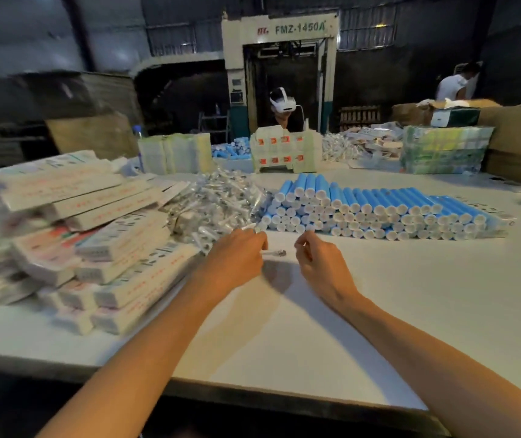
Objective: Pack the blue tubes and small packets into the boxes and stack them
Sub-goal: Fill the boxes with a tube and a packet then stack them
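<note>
A long stack of blue tubes [376,210] with white caps lies across the white table [410,311], just beyond my hands. A heap of small clear packets [218,200] sits to its left. Several closed white boxes [95,248] are piled at the left. My left hand [237,257] hovers low over the table with curled fingers, pinching a small packet [273,252] whose end sticks out to the right. My right hand [319,260] is a little to the right, fingers curled, and holds nothing I can see.
Across the table a person in a white headset [281,104] stands behind upright flat cartons [286,150]. Wrapped bundles [444,150] and more tubes [232,150] sit at the far side. A large machine [279,58] rises behind. The table's near edge [253,390] is close to me.
</note>
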`<state>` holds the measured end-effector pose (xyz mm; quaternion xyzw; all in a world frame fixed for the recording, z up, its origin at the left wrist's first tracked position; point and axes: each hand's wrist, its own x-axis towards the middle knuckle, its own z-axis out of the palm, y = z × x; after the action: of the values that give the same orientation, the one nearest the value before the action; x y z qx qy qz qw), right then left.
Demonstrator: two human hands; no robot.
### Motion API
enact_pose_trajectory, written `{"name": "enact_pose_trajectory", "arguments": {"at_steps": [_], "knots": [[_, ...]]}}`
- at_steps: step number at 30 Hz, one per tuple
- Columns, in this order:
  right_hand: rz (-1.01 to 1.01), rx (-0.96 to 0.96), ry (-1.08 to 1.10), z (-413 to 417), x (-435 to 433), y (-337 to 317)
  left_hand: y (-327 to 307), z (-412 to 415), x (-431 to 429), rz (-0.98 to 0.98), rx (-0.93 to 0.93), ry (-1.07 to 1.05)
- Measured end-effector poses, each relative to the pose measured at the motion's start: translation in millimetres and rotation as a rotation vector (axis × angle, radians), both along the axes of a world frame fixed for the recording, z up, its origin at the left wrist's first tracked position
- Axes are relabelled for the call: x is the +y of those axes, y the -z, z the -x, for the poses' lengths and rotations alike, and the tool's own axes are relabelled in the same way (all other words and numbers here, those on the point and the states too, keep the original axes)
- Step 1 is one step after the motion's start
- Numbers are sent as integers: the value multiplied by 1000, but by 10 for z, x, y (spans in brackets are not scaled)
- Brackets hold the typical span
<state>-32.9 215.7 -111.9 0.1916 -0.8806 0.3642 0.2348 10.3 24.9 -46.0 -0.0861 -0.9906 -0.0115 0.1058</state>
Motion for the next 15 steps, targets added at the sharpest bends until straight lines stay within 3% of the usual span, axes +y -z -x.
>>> {"name": "enact_pose_trajectory", "arguments": {"at_steps": [7,10,15], "knots": [[-35,-24,-55,-5,-5,16,53,-361,-755,334,89,-640],[-15,-53,-61,15,6,12,194,-409,-943,443,25,-702],[54,-106,-73,29,36,7,158,-462,-859,505,58,-624]]}}
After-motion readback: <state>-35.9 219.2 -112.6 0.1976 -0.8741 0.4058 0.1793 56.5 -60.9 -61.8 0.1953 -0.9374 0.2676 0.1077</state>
